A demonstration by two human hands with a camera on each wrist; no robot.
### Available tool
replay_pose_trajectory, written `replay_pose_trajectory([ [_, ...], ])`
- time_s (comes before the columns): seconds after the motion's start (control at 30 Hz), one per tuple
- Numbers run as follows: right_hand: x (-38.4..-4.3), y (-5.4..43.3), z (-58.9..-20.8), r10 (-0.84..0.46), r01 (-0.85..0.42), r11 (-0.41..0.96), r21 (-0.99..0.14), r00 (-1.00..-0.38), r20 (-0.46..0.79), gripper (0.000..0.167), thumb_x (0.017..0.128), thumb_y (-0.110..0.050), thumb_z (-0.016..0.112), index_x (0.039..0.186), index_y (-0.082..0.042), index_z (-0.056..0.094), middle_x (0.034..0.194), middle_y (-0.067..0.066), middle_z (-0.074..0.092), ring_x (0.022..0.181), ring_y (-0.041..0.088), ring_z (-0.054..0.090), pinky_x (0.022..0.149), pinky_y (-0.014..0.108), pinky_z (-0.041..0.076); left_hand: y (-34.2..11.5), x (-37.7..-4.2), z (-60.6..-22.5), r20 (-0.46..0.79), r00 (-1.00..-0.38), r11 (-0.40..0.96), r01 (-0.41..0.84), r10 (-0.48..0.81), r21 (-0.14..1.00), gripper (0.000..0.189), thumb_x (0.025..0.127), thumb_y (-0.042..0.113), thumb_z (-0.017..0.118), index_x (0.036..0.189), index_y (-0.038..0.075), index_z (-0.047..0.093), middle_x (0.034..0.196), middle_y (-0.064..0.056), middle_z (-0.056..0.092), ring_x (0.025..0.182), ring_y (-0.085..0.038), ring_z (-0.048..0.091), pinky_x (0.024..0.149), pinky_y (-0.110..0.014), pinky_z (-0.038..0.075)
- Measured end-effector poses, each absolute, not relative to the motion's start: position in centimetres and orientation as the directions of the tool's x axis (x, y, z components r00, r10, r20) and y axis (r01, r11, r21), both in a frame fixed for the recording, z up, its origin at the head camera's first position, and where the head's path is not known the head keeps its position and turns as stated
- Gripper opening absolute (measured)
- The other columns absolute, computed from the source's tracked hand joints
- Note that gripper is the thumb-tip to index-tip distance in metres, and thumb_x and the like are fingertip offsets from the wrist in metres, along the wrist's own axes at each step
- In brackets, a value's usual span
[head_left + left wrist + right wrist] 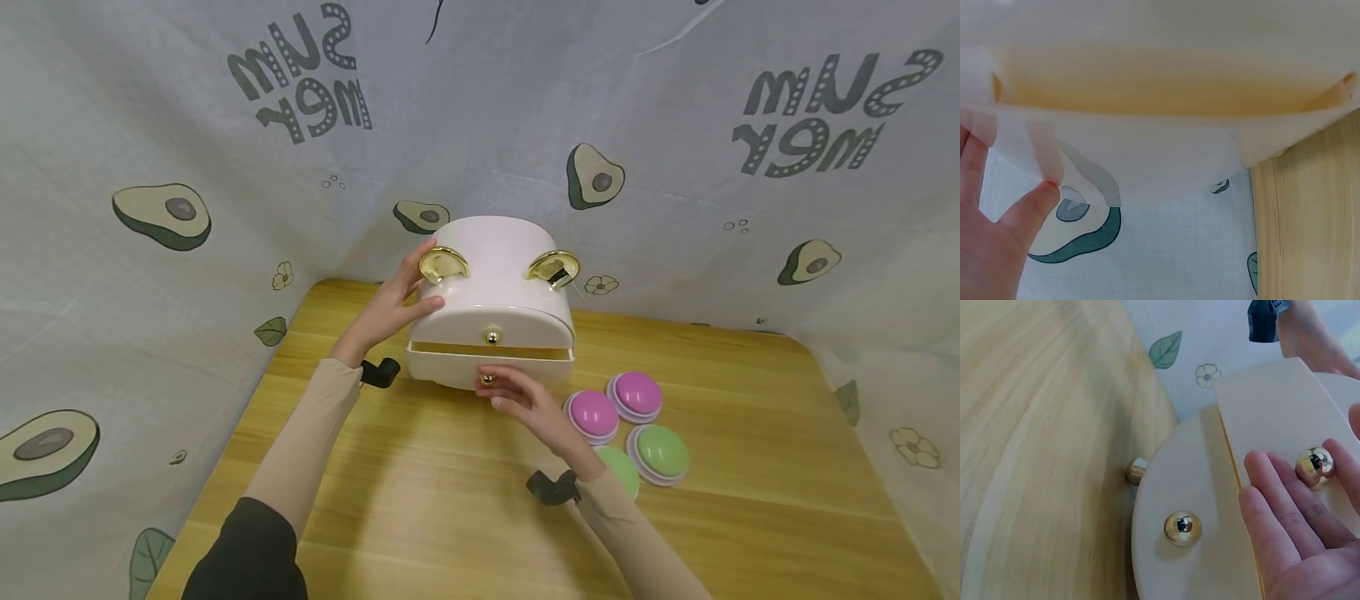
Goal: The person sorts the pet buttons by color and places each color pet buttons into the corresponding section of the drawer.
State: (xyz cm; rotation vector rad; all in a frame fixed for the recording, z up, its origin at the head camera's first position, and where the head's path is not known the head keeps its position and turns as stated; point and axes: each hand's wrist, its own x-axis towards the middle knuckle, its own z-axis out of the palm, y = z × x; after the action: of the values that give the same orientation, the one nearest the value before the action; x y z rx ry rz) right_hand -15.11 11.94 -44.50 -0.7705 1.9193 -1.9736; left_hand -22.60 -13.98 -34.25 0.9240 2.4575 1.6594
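A white rounded drawer box (pixel 495 258) with gold ears (pixel 553 268) stands at the back of the table. Its middle drawer (pixel 442 367) juts out, and the left wrist view looks into its yellowish inside (pixel 1166 94). My left hand (pixel 390 308) rests on the box's left side, fingers by the gold ear and thumb on the front edge. At the drawer's gold knob (pixel 1315 467) is my right hand (pixel 528 408), its fingers fairly straight, with the knob between index and middle fingers. Below, in the right wrist view, the bottom drawer's knob (pixel 1182 528) shows.
Right of the box lie two pink-topped discs (pixel 636 395) and two green-topped discs (pixel 660 452), one partly behind my right forearm. The wooden table (pixel 750 417) meets a white avocado-print cloth (pixel 480 125) behind. Dark wrist mounts (pixel 551 487) stick out from my wrists.
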Motion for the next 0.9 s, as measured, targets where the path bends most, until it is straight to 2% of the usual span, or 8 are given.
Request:
replay_pose_trajectory([
  [0.27, -13.9, 12.1, -44.3, -0.547, -0.150, -0.055, -0.987, -0.823, 0.155, 0.043, 0.096, 0.003, 0.051, 0.137, 0.007, 0.043, 0.130, 0.031, 0.049, 0.117, 0.045, 0.051, 0.096, 0.032, 0.046, -14.2, -22.8, -34.5, 0.286, -0.821, 0.258, 0.453, 0.495, 0.853, 0.075, 0.095, 0.008, 0.059, 0.152, 0.011, 0.010, 0.157, -0.016, 0.010, 0.139, -0.040, 0.022, 0.112, -0.050, 0.021],
  [0.5, -12.8, 12.3, -44.4, -0.558, -0.158, -0.072, -0.985, -0.812, 0.171, 0.043, 0.096, -0.001, 0.054, 0.137, 0.007, 0.043, 0.129, 0.031, 0.050, 0.117, 0.048, 0.049, 0.097, 0.033, 0.045, -14.2, -22.8, -34.5, 0.285, -0.819, 0.252, 0.452, 0.498, 0.856, 0.075, 0.095, 0.008, 0.059, 0.152, 0.011, 0.010, 0.157, -0.016, 0.011, 0.140, -0.037, 0.022, 0.112, -0.050, 0.020],
  [0.63, -12.1, 12.3, -44.6, -0.558, -0.180, -0.060, -0.982, -0.810, 0.183, 0.042, 0.095, 0.003, 0.052, 0.137, 0.006, 0.044, 0.128, 0.027, 0.053, 0.116, 0.045, 0.051, 0.096, 0.033, 0.046, -14.1, -22.9, -34.5, 0.286, -0.820, 0.253, 0.451, 0.496, 0.856, 0.075, 0.095, 0.007, 0.059, 0.152, 0.011, 0.010, 0.157, -0.017, 0.011, 0.140, -0.037, 0.021, 0.112, -0.049, 0.021],
  [0.9, -10.6, 12.2, -44.5, -0.576, -0.221, -0.060, -0.973, -0.789, 0.215, 0.043, 0.096, 0.001, 0.053, 0.137, 0.007, 0.044, 0.127, 0.031, 0.052, 0.114, 0.044, 0.053, 0.094, 0.036, 0.048, -14.1, -22.9, -34.6, 0.296, -0.815, 0.236, 0.456, 0.499, 0.858, 0.075, 0.095, 0.007, 0.059, 0.152, 0.010, 0.010, 0.157, -0.016, 0.010, 0.140, -0.038, 0.021, 0.113, -0.049, 0.020],
])
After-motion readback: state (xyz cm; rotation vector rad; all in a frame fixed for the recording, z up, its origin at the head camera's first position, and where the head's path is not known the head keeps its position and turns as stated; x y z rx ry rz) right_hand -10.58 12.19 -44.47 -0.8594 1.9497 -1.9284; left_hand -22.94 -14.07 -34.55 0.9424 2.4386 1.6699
